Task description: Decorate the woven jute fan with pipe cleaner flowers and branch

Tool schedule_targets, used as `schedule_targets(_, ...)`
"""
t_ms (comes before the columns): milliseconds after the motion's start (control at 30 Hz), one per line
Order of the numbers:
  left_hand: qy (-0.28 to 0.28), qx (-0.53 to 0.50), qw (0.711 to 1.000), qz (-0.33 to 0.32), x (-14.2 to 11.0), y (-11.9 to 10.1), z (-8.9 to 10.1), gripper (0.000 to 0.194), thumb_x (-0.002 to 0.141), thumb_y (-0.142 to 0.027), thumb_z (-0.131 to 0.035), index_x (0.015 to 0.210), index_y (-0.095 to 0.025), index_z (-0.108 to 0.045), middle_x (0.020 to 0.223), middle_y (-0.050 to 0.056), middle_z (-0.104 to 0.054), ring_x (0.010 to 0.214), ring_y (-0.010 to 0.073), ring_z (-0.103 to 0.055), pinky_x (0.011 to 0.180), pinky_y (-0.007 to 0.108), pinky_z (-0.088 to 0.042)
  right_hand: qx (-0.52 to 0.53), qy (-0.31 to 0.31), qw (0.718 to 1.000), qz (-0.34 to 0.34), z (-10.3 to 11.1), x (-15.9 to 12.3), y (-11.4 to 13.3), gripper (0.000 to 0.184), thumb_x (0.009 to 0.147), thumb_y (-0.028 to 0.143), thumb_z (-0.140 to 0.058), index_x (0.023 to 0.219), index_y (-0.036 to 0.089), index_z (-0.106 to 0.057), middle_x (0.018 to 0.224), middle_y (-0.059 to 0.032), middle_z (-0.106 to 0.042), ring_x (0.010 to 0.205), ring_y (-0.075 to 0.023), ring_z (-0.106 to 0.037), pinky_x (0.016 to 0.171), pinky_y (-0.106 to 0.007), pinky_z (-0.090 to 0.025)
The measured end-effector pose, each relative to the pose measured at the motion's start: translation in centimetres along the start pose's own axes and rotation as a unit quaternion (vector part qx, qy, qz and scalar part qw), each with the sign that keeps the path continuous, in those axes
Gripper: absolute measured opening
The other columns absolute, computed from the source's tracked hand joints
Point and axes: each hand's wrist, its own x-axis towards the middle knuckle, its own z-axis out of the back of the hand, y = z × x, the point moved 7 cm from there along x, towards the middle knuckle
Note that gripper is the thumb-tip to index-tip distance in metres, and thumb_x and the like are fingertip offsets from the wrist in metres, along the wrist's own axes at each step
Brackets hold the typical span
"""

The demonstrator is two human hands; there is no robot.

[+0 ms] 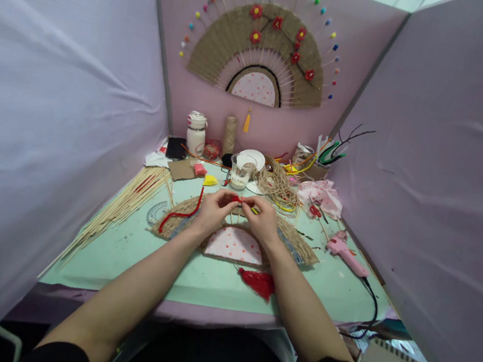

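My left hand [215, 208] and my right hand [260, 216] meet above the middle of a twine-woven fan [300, 241]. Between their pinched fingertips is a short red pipe cleaner [237, 199], mostly covered by the fingers, so its shape is unclear. A longer bent red pipe cleaner [182, 214] lies across the fan's left side. The fan rests flat on the table; its white half-round centre with pink dots [235, 245] shows between my forearms. From the fan's lower edge hangs a red tassel [259, 281], lying beside my right forearm.
Thin bamboo sticks [122, 205] spread over the left side. A pink glue gun [348, 257] with a black cord lies at right, near red-handled scissors [315, 211]. Behind are a plastic cup [239, 176], loose twine [283, 190] and a white bottle [196, 135]. A finished fan [215, 50] hangs behind.
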Motion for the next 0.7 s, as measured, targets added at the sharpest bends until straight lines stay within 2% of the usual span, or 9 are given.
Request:
schedule_targets(133,-0.014,-0.1,0.993,0.061,-0.1,1.0,-0.2,0.034,0.064,-0.026,-0.073,0.094,-0.016,-0.06,0.084,0.003,-0.067,0.078,0.0142,-0.062,0.074,0.028,-0.047,-0.146,-0.015,0.984,0.098,0.2,-0.3,1.7,0.01,0.085,0.024,-0.056,0.085,0.021,-0.065,0.084,-0.003,-0.067,0.085,-0.0184,-0.057,0.078,-0.033,-0.035)
schedule_targets(267,-0.042,-0.181,0.973,0.135,-0.4,1.8,-0.4,0.041,0.058,-0.024,-0.077,0.093,-0.015,-0.057,0.077,0.002,-0.066,0.069,0.0118,-0.061,0.068,0.026,-0.046,-0.209,-0.017,0.968,0.137,0.0,-0.5,2.8,0.01,0.087,0.025,-0.055,0.088,0.021,-0.065,0.086,-0.0034,-0.067,0.088,-0.0183,-0.056,0.079,-0.034,-0.032)
schedule_targets(433,-0.063,-0.231,0.951,0.194,-0.9,1.6,-0.7,0.043,0.053,-0.02,-0.079,0.089,-0.015,-0.055,0.071,0.0,-0.064,0.062,0.0085,-0.058,0.06,0.02,-0.041,-0.228,-0.017,0.963,0.144,-0.3,-0.7,3.1,0.015,0.09,0.027,-0.052,0.084,0.021,-0.064,0.085,-0.0038,-0.067,0.087,-0.0183,-0.055,0.079,-0.034,-0.032)
schedule_targets(567,-0.079,-0.242,0.948,0.193,-0.9,1.4,-0.6,0.041,0.051,-0.019,-0.078,0.084,-0.014,-0.054,0.066,-0.002,-0.062,0.057,0.0065,-0.054,0.059,0.02,-0.041,-0.211,-0.013,0.967,0.143,-0.4,-0.7,3.0,0.013,0.089,0.026,-0.053,0.088,0.021,-0.064,0.087,-0.0039,-0.068,0.088,-0.0186,-0.056,0.079,-0.034,-0.033)
schedule_targets(700,-0.084,-0.23,0.952,0.184,-0.7,1.6,-0.4,0.038,0.051,-0.019,-0.077,0.081,-0.015,-0.054,0.07,0.0,-0.064,0.061,0.0083,-0.056,0.061,0.022,-0.042,-0.195,-0.013,0.97,0.146,-0.4,-0.7,2.9,0.009,0.087,0.024,-0.055,0.089,0.02,-0.063,0.089,-0.0033,-0.069,0.088,-0.0186,-0.057,0.079,-0.035,-0.033)
